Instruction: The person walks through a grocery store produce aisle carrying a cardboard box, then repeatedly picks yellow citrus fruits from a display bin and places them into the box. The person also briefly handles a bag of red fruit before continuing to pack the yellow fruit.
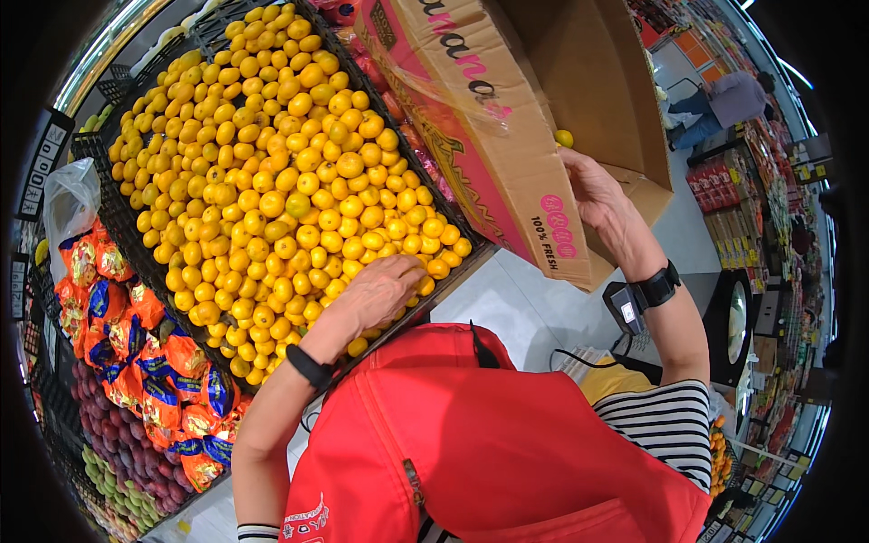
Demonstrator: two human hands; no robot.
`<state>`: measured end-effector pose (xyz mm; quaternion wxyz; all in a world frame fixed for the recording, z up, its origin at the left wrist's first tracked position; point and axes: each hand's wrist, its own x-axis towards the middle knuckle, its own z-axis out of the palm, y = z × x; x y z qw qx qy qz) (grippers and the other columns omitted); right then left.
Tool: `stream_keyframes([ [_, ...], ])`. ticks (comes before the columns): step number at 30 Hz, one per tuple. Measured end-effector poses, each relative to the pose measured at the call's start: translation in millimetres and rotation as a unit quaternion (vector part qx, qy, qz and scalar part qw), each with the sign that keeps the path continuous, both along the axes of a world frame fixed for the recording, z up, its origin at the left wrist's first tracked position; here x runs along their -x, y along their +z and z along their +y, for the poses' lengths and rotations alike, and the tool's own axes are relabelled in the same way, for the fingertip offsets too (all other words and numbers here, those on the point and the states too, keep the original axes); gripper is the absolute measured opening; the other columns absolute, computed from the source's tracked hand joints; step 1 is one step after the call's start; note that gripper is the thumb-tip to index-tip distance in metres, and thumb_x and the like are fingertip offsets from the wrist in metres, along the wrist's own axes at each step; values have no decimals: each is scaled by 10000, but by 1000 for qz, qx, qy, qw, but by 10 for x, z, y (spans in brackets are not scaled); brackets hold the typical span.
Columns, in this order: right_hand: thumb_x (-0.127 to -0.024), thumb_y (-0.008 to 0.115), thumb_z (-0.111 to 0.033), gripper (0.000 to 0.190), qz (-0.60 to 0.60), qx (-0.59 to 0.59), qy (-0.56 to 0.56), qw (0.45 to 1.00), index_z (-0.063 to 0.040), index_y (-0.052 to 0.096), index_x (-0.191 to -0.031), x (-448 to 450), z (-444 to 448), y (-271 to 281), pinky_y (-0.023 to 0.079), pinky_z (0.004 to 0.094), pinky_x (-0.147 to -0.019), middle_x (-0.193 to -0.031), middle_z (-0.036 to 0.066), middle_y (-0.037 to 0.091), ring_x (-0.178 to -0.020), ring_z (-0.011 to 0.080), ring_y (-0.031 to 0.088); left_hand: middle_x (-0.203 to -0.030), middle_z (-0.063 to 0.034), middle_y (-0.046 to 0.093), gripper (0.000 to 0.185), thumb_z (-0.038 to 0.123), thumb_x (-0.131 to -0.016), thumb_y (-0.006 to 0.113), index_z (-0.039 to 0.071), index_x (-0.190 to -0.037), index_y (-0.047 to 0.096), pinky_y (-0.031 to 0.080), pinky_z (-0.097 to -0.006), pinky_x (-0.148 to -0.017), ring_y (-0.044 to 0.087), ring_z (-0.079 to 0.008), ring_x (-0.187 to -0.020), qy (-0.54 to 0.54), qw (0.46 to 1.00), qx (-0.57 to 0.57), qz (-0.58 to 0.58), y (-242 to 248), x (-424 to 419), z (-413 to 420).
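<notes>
Small yellow-orange mandarins [271, 203] lie heaped in a black plastic crate [129, 248]. My left hand [380, 292] rests palm down on the heap at its near right side, fingers bent over the fruit; whether it grips one is hidden. A cardboard banana carton [516, 136] with pink printing leans beside the crate, its open inside facing right. My right hand [597, 190] reaches into that carton, its fingertips partly hidden behind the printed wall. A single yellow-green citrus fruit [563, 138] shows inside, just beyond the fingers.
Orange-and-blue wrapped fruit [156, 373] fills the display to the left, with plums [115, 434] and green fruit [115, 485] lower down. Plastic-wrapped red fruit [400, 112] lies between crate and carton. A scale [736, 319] stands at the right. Farther off, a person [730, 102] is beside shelves.
</notes>
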<state>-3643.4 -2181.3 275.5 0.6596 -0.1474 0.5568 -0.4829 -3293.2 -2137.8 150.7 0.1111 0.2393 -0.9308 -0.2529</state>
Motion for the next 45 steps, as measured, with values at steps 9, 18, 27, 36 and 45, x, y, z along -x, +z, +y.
stream_keyframes([
  [9,-919,699,-213,432,242,213,-13,947,7,567,-1265,-338,609,819,566,331,-836,-1206,148,630,-1025,216,669,-1187,-122,621,420,189,-843,652,14,-1216,571,476,-396,-966,573,-300,-1145,-39,992,43,-114,-344,384,-160],
  [18,-857,687,-152,212,309,496,192,789,30,626,-946,-435,1210,1058,544,318,-627,-800,153,673,-675,234,679,-1058,-108,599,402,234,-780,681,113,-1157,605,501,-401,-906,570,-305,-1081,-106,982,19,-152,-310,350,-212],
  [27,-958,632,-22,154,161,409,-13,898,45,634,-1097,-309,885,716,560,226,-672,-865,88,698,-765,108,678,-1135,-170,634,499,191,-763,692,113,-1228,529,493,-434,-943,588,-349,-1122,-97,963,-73,-240,-219,264,-235],
  [36,-919,643,25,182,197,440,-19,876,54,636,-1098,-678,1190,836,559,239,-674,-876,96,701,-744,117,683,-970,-138,698,701,86,-657,773,150,-1297,493,528,-437,-900,623,-398,-1060,-130,950,-85,-269,-128,195,-229],
  [45,-865,675,-24,108,398,321,237,826,-27,702,-970,-1480,923,156,526,270,-624,-779,54,694,-703,149,688,-1034,-151,598,554,191,-750,779,169,-1232,508,552,-424,-767,630,-340,-997,-61,979,7,-192,183,-430,20],
])
